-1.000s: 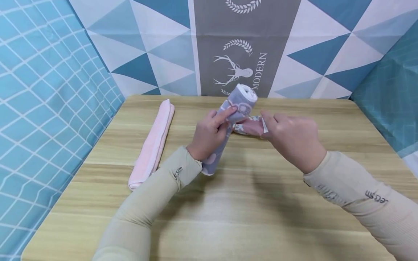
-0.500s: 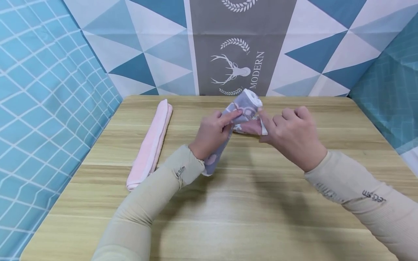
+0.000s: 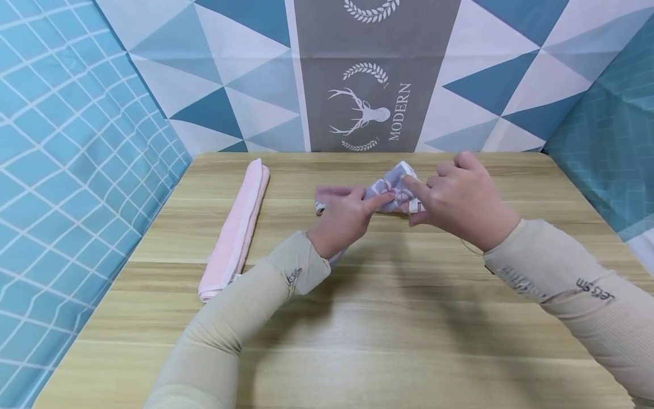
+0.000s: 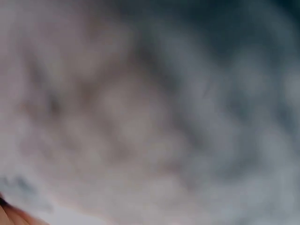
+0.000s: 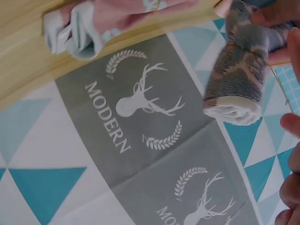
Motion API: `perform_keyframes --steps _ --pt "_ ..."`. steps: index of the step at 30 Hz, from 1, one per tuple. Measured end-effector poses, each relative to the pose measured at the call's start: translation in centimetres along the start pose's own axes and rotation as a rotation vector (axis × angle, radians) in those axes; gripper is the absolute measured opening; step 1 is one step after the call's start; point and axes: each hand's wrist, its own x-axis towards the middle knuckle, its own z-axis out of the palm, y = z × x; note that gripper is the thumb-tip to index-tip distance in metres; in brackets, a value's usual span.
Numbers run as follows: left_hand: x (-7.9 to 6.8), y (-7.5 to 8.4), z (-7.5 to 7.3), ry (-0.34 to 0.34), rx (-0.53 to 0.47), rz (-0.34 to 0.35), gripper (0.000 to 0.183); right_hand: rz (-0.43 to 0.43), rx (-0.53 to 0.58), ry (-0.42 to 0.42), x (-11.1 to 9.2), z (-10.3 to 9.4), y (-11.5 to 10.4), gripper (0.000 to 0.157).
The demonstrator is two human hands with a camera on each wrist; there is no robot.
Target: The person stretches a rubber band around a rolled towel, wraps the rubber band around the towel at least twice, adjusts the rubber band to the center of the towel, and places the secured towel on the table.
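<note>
My left hand [image 3: 347, 218] grips a grey-purple patterned rolled towel [image 3: 393, 187], its thumb and index finger along the upper part. In the right wrist view the roll [image 5: 239, 70] shows a white spiral end and a narrowed waist with a thin yellow elastic band [image 5: 279, 84] at it. My right hand [image 3: 462, 199] is at the roll's far end, index finger extended and other fingers curled; the band stretches to its fingers [image 5: 293, 126]. Behind the left hand lies a pink flowered rolled towel [image 3: 332, 193]. The left wrist view is blurred fabric.
A pale pink folded towel [image 3: 235, 233] lies lengthwise on the left of the wooden table [image 3: 368, 346]. A patterned sheet [image 3: 265, 74] with triangles and a deer print rises behind the far edge. A blue grid sheet [image 3: 66, 142] borders the left side.
The grey-purple roll's upper end has tipped down and to the right. My left hand has moved slightly right, and part of the pink flowered roll now shows left of it.
</note>
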Motion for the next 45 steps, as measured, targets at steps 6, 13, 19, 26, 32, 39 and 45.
perform_keyframes --steps 6,13,19,26,32,39,45 --pt "0.0 0.6 0.2 -0.040 -0.133 0.097 0.027 -0.032 0.077 -0.058 0.4 0.4 0.1 0.067" --pt "0.0 0.0 -0.4 -0.255 -0.419 0.149 0.045 -0.030 0.130 -0.172 -0.2 0.4 0.4 0.071" --pt "0.4 -0.7 -1.1 -0.342 -0.617 0.163 0.065 -0.074 0.204 -0.058 -0.8 0.7 0.7 0.062" --pt "0.2 -0.3 -1.4 -0.165 -0.395 0.279 0.049 -0.138 0.232 0.054 -0.4 0.7 0.8 0.067" --pt "0.2 0.4 -1.6 -0.179 -0.316 0.289 0.044 -0.158 0.218 0.024 -0.2 0.2 0.6 0.070" --pt "-0.7 -0.1 -1.7 -0.180 -0.342 0.312 0.034 -0.025 0.277 -0.203 -0.3 -0.6 1.7 0.086" --pt "-1.2 -0.2 -1.8 -0.125 -0.376 0.391 0.030 0.101 0.406 -0.450 0.1 -1.2 2.9 0.091"
